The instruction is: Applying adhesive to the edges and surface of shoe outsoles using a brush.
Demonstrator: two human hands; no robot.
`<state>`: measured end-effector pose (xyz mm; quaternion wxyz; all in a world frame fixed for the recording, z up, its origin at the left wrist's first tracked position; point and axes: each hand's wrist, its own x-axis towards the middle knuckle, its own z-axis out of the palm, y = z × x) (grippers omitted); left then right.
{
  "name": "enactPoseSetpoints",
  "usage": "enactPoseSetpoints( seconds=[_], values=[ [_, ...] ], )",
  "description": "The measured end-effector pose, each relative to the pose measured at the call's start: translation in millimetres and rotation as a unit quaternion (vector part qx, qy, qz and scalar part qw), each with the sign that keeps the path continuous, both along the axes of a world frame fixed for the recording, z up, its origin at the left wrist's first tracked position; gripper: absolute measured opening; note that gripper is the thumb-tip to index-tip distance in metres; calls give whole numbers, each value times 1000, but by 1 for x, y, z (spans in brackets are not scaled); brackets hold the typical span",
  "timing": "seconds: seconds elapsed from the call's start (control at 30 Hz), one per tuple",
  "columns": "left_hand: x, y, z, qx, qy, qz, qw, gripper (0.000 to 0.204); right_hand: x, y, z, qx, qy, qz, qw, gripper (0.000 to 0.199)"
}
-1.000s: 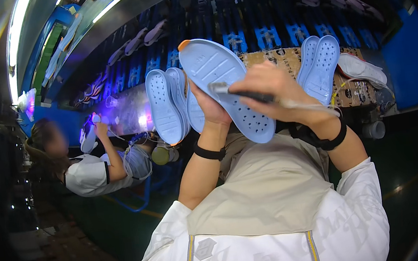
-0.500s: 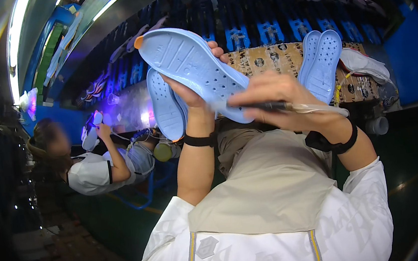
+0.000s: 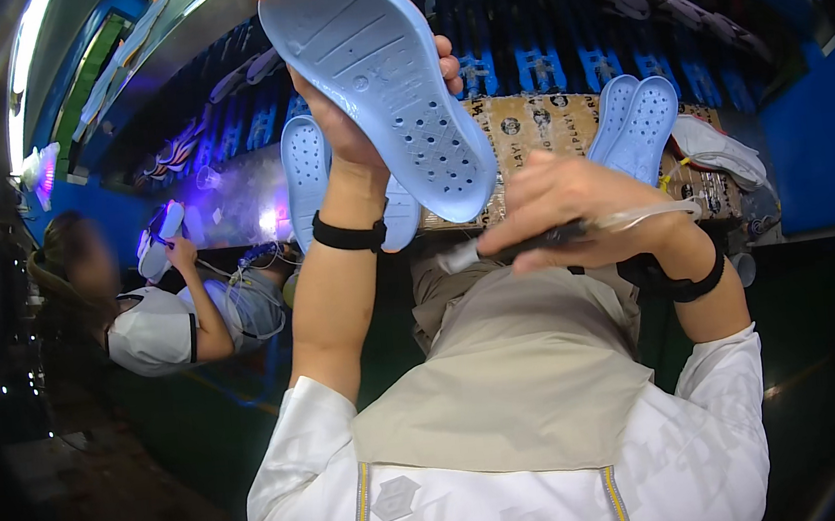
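My left hand (image 3: 340, 132) grips a light blue shoe sole (image 3: 374, 74) from behind, its fingers wrapped over the right edge. The sole stands tilted, orange tip up, its row of small holes toward the lower end. Closed round the black handle of a brush (image 3: 526, 243) is my right hand (image 3: 572, 195). The brush's pale head is blurred by motion and apart from the sole, just below it. A clear tube runs from the handle back over my right wrist. Past my left wrist lies another blue sole (image 3: 307, 176), partly hidden by my arm.
A pair of blue soles (image 3: 648, 128) rests on the cardboard-covered bench (image 3: 526, 134), beside a white shoe (image 3: 723, 149). Dark racks with blue clamps (image 3: 542, 68) line the back. At left, a co-worker (image 3: 157, 326) holds a sole under purple light.
My left hand has lifted the sole up and away, toward the upper left. The brush, which was against the sole's lower end, has come off it and dropped slightly.
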<state>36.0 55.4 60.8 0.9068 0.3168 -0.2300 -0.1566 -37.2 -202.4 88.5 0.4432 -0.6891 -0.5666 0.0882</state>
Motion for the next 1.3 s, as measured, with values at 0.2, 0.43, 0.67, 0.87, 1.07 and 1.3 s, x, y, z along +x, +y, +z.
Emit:
enactPoseSetpoints(
  seconds=[0.2,0.43,0.67,0.87,1.07,1.3],
  values=[
    [22,-10,14,126,-81,-57,987,121,8,4,0,-37,-124,-95,987,31],
    [31,-43,33,276,-92,36,956,98,16,2,-2,-86,-177,-89,976,35],
    [32,-55,34,400,-69,12,914,80,19,-1,-3,-53,-212,-133,967,36],
    [25,-62,41,458,-22,10,889,76,19,-5,2,-20,-210,-133,968,35],
    [26,-54,34,532,-44,12,846,74,18,-10,3,-70,-173,-91,978,33],
    [30,-32,11,462,-10,80,883,76,15,-21,-6,-74,-134,-88,984,34]
  ],
)
